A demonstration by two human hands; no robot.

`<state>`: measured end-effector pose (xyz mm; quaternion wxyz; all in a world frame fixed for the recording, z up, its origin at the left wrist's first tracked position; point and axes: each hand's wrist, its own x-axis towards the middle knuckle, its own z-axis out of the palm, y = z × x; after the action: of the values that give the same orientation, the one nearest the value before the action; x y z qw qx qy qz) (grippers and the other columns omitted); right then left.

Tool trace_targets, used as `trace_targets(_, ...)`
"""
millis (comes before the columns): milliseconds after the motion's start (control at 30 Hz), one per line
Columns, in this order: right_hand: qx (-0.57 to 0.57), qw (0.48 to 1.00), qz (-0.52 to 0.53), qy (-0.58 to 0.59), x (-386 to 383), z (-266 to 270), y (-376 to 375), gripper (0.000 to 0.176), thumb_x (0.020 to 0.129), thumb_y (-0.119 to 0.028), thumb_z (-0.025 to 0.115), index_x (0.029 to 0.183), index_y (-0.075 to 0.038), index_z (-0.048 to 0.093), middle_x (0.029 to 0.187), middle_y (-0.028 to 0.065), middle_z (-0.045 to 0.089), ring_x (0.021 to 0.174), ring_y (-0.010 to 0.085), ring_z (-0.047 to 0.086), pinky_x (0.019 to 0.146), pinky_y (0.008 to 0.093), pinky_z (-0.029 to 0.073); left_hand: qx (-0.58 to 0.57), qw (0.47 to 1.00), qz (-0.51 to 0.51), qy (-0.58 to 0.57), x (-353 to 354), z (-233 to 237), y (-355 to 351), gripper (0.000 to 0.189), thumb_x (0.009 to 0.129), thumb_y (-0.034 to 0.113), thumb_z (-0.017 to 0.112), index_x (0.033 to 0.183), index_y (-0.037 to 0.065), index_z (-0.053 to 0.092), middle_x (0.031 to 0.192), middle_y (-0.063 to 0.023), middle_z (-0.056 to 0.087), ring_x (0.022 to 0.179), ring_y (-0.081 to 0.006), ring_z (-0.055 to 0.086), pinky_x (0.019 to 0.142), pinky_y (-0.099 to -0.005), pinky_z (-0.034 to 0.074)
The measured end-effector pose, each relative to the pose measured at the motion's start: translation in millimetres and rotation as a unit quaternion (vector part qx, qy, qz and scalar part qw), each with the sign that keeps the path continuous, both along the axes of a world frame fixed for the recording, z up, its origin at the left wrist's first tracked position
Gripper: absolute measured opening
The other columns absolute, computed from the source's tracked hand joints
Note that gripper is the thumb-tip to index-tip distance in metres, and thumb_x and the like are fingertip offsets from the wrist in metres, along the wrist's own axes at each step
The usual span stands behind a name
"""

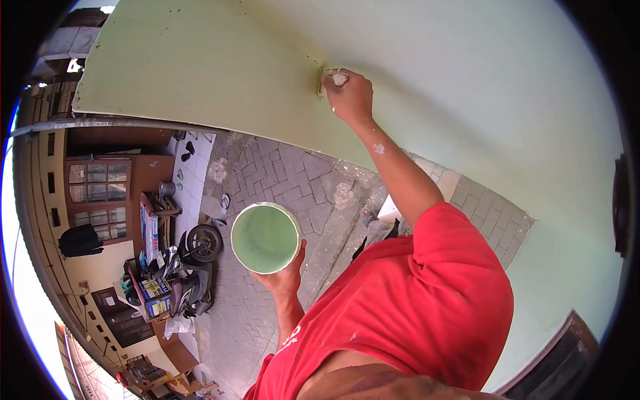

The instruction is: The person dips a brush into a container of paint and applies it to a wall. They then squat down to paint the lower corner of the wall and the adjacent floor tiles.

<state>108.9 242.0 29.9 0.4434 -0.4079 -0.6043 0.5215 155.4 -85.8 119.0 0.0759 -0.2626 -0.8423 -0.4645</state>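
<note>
My right hand [353, 97] is raised against the wall, its fingers wrapped round a pale tool handle [339, 79]. The tool's head [322, 81] touches the corner where the green wall panel [187, 73] meets the lighter wall [480, 73]; its exact kind is hard to make out. Pale paint spots mark the hand and forearm. Lower down, my left hand [287, 277] holds a round bucket [266, 238] from beneath and the side, its open top toward the camera. Light green paint coats the inside of the bucket.
A parked motorbike [193, 287] and stacked goods are at the left, by a house with a window [99, 183]. Sandals [225, 203] lie on the paving [267, 173]. A dark-framed opening [560, 363] is at the lower right.
</note>
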Motion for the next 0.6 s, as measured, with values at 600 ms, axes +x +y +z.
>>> trace_targets(600, -0.365, 0.904, -0.140, 0.174, 3, -210, -2, 0.021, 0.091, -0.014, 0.070, 0.104, 0.003, 0.068, 0.091, 0.0183, 0.073, 0.087, 0.0308, 0.073, 0.072, 0.0369, 0.061, 0.009, 0.993, -0.113, -0.012, -38, 2, -16, 0.088, 0.057, 0.008, 0.095, 0.134, 0.002, 0.054, 0.121, -0.0090, 0.065, 0.106, -0.0223, 0.064, 0.099, -0.0381, 0.050)
